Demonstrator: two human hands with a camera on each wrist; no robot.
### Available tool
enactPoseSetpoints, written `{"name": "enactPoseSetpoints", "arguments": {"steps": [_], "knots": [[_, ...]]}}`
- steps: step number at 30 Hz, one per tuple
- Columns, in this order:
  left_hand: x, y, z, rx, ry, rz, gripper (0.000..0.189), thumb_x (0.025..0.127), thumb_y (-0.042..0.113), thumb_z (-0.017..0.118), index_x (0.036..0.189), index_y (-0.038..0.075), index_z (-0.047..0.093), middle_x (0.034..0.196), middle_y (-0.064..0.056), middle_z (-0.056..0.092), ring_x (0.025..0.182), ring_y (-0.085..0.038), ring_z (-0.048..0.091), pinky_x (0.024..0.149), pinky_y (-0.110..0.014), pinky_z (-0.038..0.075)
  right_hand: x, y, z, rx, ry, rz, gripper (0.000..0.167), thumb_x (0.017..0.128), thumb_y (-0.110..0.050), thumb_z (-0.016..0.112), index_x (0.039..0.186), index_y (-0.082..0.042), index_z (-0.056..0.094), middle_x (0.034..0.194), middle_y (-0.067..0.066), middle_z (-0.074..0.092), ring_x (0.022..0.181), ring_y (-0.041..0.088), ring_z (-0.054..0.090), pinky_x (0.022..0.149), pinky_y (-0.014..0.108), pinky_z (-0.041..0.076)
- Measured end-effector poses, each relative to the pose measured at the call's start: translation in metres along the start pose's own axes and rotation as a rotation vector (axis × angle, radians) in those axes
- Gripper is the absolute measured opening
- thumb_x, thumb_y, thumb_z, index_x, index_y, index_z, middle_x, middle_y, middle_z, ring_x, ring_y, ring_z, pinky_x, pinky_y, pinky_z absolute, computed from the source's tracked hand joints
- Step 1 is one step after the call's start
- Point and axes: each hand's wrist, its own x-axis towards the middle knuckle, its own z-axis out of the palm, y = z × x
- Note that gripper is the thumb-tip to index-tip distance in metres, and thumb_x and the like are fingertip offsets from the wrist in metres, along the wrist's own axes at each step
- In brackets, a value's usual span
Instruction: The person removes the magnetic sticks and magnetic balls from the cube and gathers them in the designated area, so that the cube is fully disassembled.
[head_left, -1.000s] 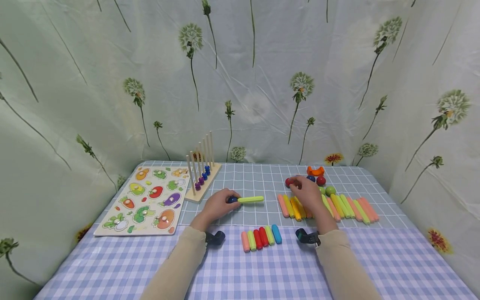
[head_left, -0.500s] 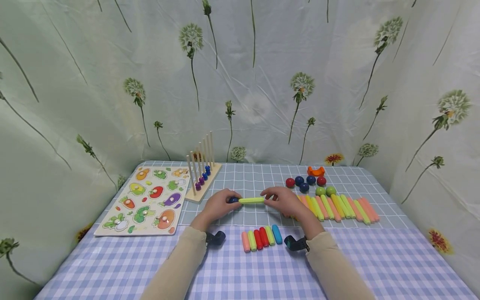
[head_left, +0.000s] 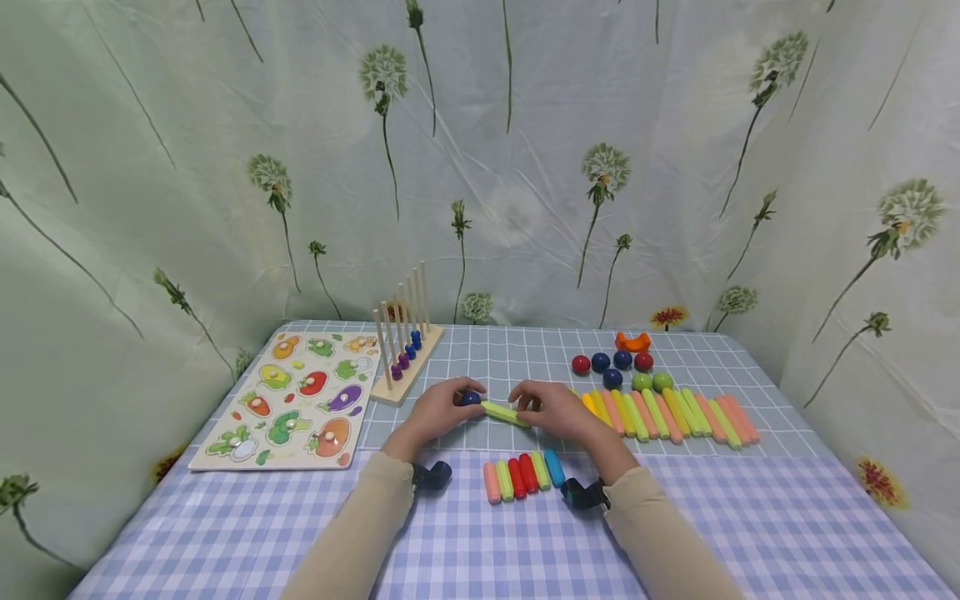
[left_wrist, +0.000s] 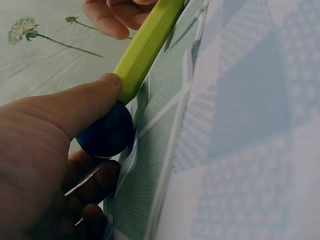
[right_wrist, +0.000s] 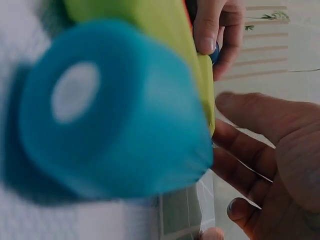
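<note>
In the head view my left hand (head_left: 438,408) holds a dark blue ball (head_left: 470,398) between thumb and fingers. A ribbed yellow-green toy stick (head_left: 501,413) meets the ball with its left end; in the left wrist view the thumb tip (left_wrist: 114,80) lies against that end. My right hand (head_left: 558,410) pinches the stick's other end, thumb in front and fingers behind. In the right wrist view a thick teal stick (right_wrist: 120,110) in the foreground partly covers this contact. Beneath the hands, a short row of pink, green, red and teal sticks (head_left: 517,477) lies on the checked cloth.
Right of the hands lies a long row of pink, yellow and green sticks (head_left: 660,412). Behind it are several red, blue and green balls (head_left: 622,360) and an orange curved piece (head_left: 632,342). At left stand a vegetable puzzle board (head_left: 300,450) and a wooden peg rack (head_left: 408,375).
My right hand came left from the red ball to the stick's free end. That end has since swung toward me, so the stick now slants. My left hand stays on the blue ball.
</note>
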Motion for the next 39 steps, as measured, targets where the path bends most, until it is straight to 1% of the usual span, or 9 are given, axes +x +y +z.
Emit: {"name": "enactPoseSetpoints", "arguments": {"steps": [4,8,10,14,17,22,25,31,39], "knots": [[0.000,0.001,-0.001,-0.019,0.000,-0.015,0.032,0.088,0.035,0.076,0.118,0.028,0.069,0.110,-0.001,0.070,0.091,-0.015,0.060,0.083,-0.038,0.050,0.000,0.001,0.001,-0.032,-0.021,0.021,0.030,0.087,-0.019,0.078,0.115,-0.024,0.068,0.092,-0.007,0.067,0.082,0.013,0.057,0.079,0.029,0.052],[0.000,0.001,-0.001,-0.017,-0.003,-0.017,0.032,0.087,0.035,0.077,0.117,0.028,0.069,0.111,-0.001,0.070,0.091,-0.014,0.060,0.083,-0.037,0.050,-0.001,0.003,0.001,-0.045,-0.034,0.023,0.031,0.088,-0.020,0.076,0.117,-0.025,0.067,0.094,-0.006,0.065,0.082,0.013,0.056,0.079,0.029,0.052],[0.000,0.001,-0.001,-0.011,0.000,-0.012,0.033,0.087,0.036,0.077,0.117,0.028,0.069,0.111,0.000,0.070,0.090,-0.014,0.060,0.081,-0.036,0.049,-0.001,0.004,0.000,-0.036,-0.017,0.024,0.033,0.089,-0.019,0.074,0.120,-0.025,0.066,0.097,-0.005,0.064,0.084,0.014,0.056,0.078,0.029,0.051],[-0.001,0.000,0.000,-0.017,0.006,-0.001,0.035,0.086,0.033,0.078,0.119,0.027,0.069,0.112,0.001,0.070,0.085,-0.012,0.057,0.076,-0.033,0.046,-0.004,0.006,-0.004,0.004,0.047,0.025,0.036,0.090,-0.014,0.069,0.125,-0.025,0.064,0.106,0.001,0.062,0.088,0.016,0.054,0.079,0.029,0.050],[-0.001,0.000,0.000,-0.029,0.005,0.003,0.035,0.087,0.032,0.078,0.121,0.028,0.069,0.112,0.002,0.070,0.082,-0.012,0.056,0.073,-0.030,0.044,-0.005,0.008,-0.007,0.024,0.087,-0.001,0.033,0.093,-0.013,0.064,0.124,-0.024,0.065,0.109,0.003,0.060,0.089,0.018,0.052,0.079,0.030,0.048],[0.000,0.001,0.000,-0.036,0.007,-0.003,0.033,0.088,0.031,0.076,0.120,0.028,0.069,0.112,0.002,0.071,0.083,-0.010,0.057,0.074,-0.029,0.045,-0.005,0.006,-0.010,0.035,0.119,-0.090,0.023,0.099,-0.019,0.060,0.119,-0.026,0.068,0.110,0.001,0.062,0.088,0.017,0.051,0.078,0.029,0.047],[0.000,0.001,-0.001,-0.034,0.003,-0.005,0.032,0.089,0.030,0.076,0.120,0.028,0.069,0.112,0.002,0.071,0.084,-0.011,0.057,0.076,-0.030,0.045,-0.005,0.005,-0.011,0.040,0.111,-0.115,0.022,0.099,-0.022,0.062,0.118,-0.028,0.068,0.110,0.000,0.063,0.086,0.016,0.051,0.076,0.027,0.046],[-0.002,0.002,-0.001,-0.024,-0.004,-0.004,0.032,0.089,0.031,0.075,0.120,0.027,0.069,0.110,0.002,0.071,0.082,-0.011,0.057,0.074,-0.030,0.046,-0.006,0.005,-0.010,0.018,0.071,-0.096,0.028,0.097,-0.022,0.066,0.123,-0.032,0.069,0.103,-0.003,0.061,0.084,0.015,0.051,0.072,0.025,0.045],[-0.001,0.002,-0.001,-0.016,0.003,-0.001,0.032,0.089,0.031,0.075,0.120,0.028,0.069,0.109,0.003,0.071,0.082,-0.010,0.057,0.074,-0.029,0.045,-0.007,0.006,-0.009,-0.022,0.062,-0.067,0.027,0.097,-0.022,0.066,0.121,-0.034,0.070,0.108,-0.005,0.065,0.088,0.014,0.053,0.077,0.028,0.046]]}}
